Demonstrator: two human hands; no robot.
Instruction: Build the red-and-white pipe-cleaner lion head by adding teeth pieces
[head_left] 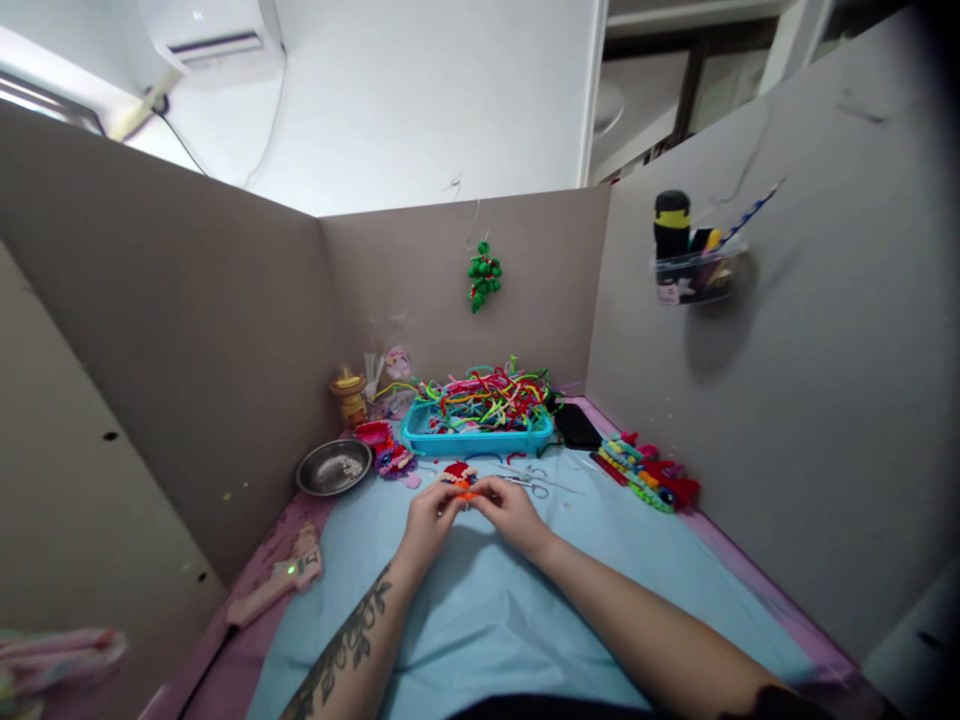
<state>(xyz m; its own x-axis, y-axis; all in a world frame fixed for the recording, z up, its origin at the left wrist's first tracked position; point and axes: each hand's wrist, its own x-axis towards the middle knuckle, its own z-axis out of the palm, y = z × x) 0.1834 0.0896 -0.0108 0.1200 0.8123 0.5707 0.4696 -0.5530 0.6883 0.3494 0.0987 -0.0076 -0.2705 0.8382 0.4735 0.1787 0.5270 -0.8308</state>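
Between my two hands is a small orange and red fuzzy craft piece [459, 472], raised a little over the blue cloth [480, 620]. My left hand [433, 512] pinches its left side with thumb and fingers. From the other side my right hand [508, 508] pinches it in the same way. The fingers cover much of the piece, so its full shape is hidden. Just beyond my right hand lie metal scissors [534, 488]. Short coloured fuzzy scraps lie on the cloth behind the piece.
A blue tray [480, 443] heaped with colourful fuzzy stems stands at the back. To the left are a metal bowl [334, 468] and a pink glue gun [281, 582] with a cord. Finished-looking fuzzy pieces [649, 472] and a black phone-like slab [577, 427] lie right. Grey partitions enclose three sides.
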